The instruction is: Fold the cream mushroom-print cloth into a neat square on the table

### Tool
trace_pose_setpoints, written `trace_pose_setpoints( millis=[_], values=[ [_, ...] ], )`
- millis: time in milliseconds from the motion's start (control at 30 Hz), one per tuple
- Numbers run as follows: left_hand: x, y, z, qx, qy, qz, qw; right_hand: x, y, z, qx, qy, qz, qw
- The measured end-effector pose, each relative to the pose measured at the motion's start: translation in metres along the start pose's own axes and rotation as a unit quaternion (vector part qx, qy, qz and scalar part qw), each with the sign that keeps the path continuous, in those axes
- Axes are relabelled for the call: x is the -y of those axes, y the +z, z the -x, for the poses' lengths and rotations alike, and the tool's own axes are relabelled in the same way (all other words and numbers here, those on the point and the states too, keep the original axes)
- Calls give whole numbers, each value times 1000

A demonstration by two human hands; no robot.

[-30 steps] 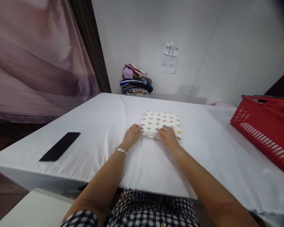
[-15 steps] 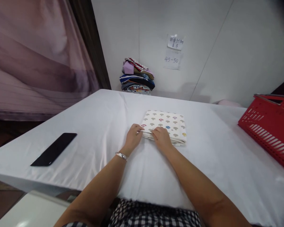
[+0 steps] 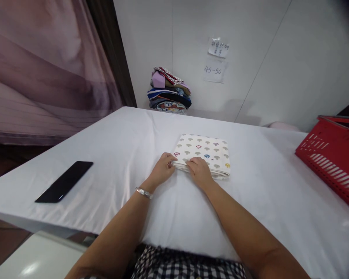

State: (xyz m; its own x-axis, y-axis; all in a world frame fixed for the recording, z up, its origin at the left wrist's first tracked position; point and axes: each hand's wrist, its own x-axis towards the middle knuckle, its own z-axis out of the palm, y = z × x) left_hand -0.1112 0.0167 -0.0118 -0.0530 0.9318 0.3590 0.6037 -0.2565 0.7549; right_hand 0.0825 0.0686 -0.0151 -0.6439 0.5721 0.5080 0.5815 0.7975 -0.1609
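Observation:
A folded cream cloth (image 3: 202,149) printed with grey, red, blue and yellow mushrooms lies flat on the white-covered table (image 3: 119,151). Several layers show along its near edge. My left hand (image 3: 163,167) pinches the near left corner between thumb and fingers; a silver bracelet circles that wrist. Further right along the same edge, my right hand (image 3: 200,170) has its fingers closed over the cloth's rim. The undersides of the fingers are partly hidden.
A black phone-like slab (image 3: 64,182) lies at the left of the table. To the right stands a red plastic basket (image 3: 331,155). Folded fabrics (image 3: 170,91) are piled at the far edge against the wall, below and left of paper signs (image 3: 216,60). A pink curtain (image 3: 46,69) hangs at left.
My left wrist has shifted slightly left and lower, its fingers still at the cloth's corner. The right hand and the cloth look almost unchanged; the view has moved a little.

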Motion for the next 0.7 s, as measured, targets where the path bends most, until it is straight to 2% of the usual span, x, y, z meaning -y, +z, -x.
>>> trace_pose_setpoints(
  millis=[200, 533, 700],
  values=[
    [0, 0, -2, -25, 13, -18, 999, 2, -1, 0, -7, -1, -3, 1000],
    [0, 7, -5, -62, -11, -49, 997, 3, -1, 2, 9, 0, -35, 999],
    [8, 6, -5, -66, -7, -29, 997, -9, -14, 20, -9, 4, -79, 997]
  ],
)
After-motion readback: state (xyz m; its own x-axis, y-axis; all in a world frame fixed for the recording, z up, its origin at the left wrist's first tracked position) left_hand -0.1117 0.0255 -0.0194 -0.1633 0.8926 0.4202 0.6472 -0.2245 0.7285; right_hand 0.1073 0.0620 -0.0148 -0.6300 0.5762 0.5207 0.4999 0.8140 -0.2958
